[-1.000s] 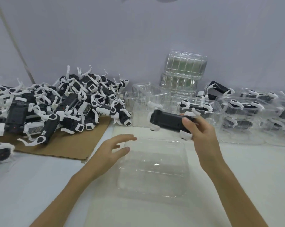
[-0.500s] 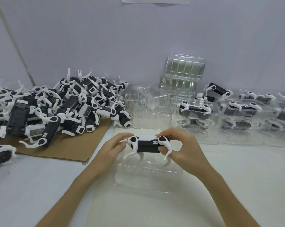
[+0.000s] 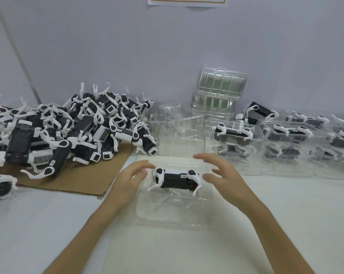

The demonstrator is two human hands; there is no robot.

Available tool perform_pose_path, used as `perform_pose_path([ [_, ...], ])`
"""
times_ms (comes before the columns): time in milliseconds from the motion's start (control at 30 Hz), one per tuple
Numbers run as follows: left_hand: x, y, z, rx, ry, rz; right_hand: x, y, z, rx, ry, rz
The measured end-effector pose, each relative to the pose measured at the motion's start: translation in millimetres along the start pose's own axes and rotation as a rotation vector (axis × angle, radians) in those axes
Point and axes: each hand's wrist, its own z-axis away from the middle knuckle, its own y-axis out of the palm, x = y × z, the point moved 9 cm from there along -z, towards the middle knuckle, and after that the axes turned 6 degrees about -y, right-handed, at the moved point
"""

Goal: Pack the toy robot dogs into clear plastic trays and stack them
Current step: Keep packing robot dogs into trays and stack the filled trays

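Note:
A black and white toy robot dog (image 3: pixel 176 179) stands inside a clear plastic tray (image 3: pixel 173 212) on the white table in front of me. My left hand (image 3: pixel 130 179) hovers just left of the dog with relaxed fingers, holding nothing. My right hand (image 3: pixel 220 175) is spread open just right of the dog, apart from it. A big pile of loose toy dogs (image 3: pixel 68 131) lies on brown cardboard (image 3: pixel 78 180) at the left. Stacked trays with packed dogs (image 3: pixel 234 141) stand at the right.
An empty clear tray (image 3: pixel 179 131) stands behind the one in front of me. A stack of nested empty trays (image 3: pixel 220 89) leans against the wall. More packed tray stacks (image 3: pixel 287 139) line the right side. One loose dog (image 3: pixel 260 111) lies behind them.
The right hand brought the dog down from above into the tray, the left hand joined to seat it, and both hands have now let go and drawn slightly apart.

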Motion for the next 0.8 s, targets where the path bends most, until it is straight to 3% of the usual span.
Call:
perform_pose_path([
  [100, 12.7, -13.8, -2.6, -0.119, -0.074, -0.009, -26.3, -3.3, 1.7, -0.117, 0.204, -0.012],
  [233, 35.8, -10.0, -6.4, -0.046, -0.28, -0.011, -52.4, 20.9, 9.2, 0.052, 0.46, -0.103],
  [500, 15.9, 11.8, 1.9, 0.19, -0.186, 0.183, -26.2, 22.8, 3.5, 0.088, 0.246, -0.428],
  [800, -3.6, 11.3, 6.1, 0.114, -0.035, 0.133, -15.6, 3.2, 0.0, -0.166, 0.118, -0.261],
])
